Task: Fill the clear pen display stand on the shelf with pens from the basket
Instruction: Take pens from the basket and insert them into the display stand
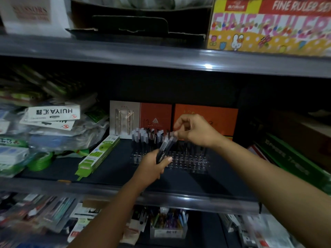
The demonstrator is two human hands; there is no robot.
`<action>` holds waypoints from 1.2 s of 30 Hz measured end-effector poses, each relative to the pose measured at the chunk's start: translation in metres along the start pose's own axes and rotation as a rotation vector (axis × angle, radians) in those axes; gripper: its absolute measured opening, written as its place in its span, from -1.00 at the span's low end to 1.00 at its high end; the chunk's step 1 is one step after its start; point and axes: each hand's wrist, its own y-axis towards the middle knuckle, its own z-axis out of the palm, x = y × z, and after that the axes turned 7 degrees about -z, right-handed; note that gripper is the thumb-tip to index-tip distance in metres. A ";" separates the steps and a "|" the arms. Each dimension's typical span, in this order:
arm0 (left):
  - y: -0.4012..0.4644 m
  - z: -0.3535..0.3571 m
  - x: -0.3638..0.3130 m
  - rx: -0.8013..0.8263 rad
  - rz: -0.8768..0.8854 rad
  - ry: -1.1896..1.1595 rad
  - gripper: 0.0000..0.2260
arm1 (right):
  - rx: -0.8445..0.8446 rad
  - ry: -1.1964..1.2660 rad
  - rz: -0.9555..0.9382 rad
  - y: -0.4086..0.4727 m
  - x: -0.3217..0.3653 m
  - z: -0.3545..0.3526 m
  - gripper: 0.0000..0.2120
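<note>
A clear pen display stand (189,158) sits on the dark middle shelf, with several pens (143,136) standing in its back left rows. My left hand (153,167) grips a small bundle of dark pens with clear caps (166,146), tilted up to the right. My right hand (194,130) is above the stand and pinches the cap end of one pen from that bundle. The basket is not in view.
A green and white box (97,156) lies left of the stand, next to piled packets (52,122). Orange boxes (206,120) stand behind it. A green box (293,158) lies at the right. The shelf's front edge (179,197) runs below my wrists.
</note>
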 end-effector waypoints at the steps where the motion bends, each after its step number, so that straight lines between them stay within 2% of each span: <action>1: 0.000 -0.002 0.002 0.003 -0.007 0.016 -0.81 | -0.032 -0.002 -0.002 0.000 0.001 -0.005 -0.94; 8: 0.004 -0.014 0.011 -0.075 -0.021 0.207 -0.78 | -0.207 -0.126 -0.067 0.004 -0.003 -0.030 -0.90; 12: 0.011 -0.015 0.010 -0.112 -0.016 0.279 -0.77 | -0.220 -0.254 -0.082 0.006 -0.014 -0.032 -0.92; 18: 0.017 -0.012 0.013 -0.107 -0.019 0.330 -0.74 | -0.168 -0.393 -0.104 0.010 -0.036 -0.013 -0.95; 27: 0.020 -0.015 0.021 -0.083 -0.007 0.282 -0.76 | -0.123 -0.423 -0.135 0.022 -0.045 0.012 -0.90; 31: 0.021 -0.016 0.023 -0.074 -0.015 0.276 -0.78 | -0.045 -0.459 -0.122 0.026 -0.051 0.019 -0.92; 36: 0.022 -0.015 0.025 -0.066 -0.010 0.258 -0.77 | 0.042 -0.438 -0.037 0.029 -0.058 0.027 -0.79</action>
